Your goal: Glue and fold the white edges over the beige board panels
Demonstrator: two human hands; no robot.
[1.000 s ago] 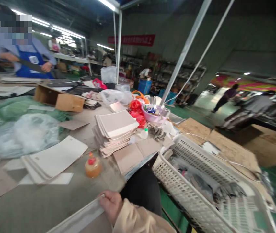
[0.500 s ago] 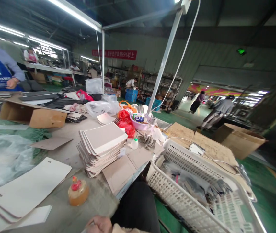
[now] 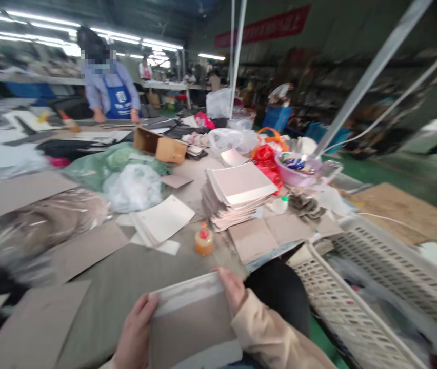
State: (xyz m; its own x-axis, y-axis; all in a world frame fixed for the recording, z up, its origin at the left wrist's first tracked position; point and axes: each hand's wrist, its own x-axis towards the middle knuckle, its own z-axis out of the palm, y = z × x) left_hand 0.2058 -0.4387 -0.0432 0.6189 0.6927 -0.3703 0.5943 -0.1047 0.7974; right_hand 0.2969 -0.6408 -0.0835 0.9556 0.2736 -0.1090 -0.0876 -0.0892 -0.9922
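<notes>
Both hands hold one grey-beige panel (image 3: 191, 323) with whitish bands along its upper and lower edges, tilted at the bottom of the view. My left hand (image 3: 136, 328) grips its left edge, thumb on the face. On the upper right corner, my right hand (image 3: 234, 289) is closed, below it a beige sleeve. Just beyond the panel stands a round bottle of amber liquid (image 3: 203, 242) with a red top. A stack of similar panels (image 3: 237, 187) rises behind the bottle, and a few pale sheets (image 3: 162, 220) lie to its left.
A white plastic basket (image 3: 318, 271) stands at the right. Behind the stack are red bags (image 3: 267, 169) and a lilac basin (image 3: 299, 177). Plastic bags and an open cardboard box (image 3: 170, 149) lie further left. Across the table stands a person in a blue apron (image 3: 118, 100).
The view has swung left. Both hands now show with the panel between them; before, only one hand was partly visible at the bottom edge.
</notes>
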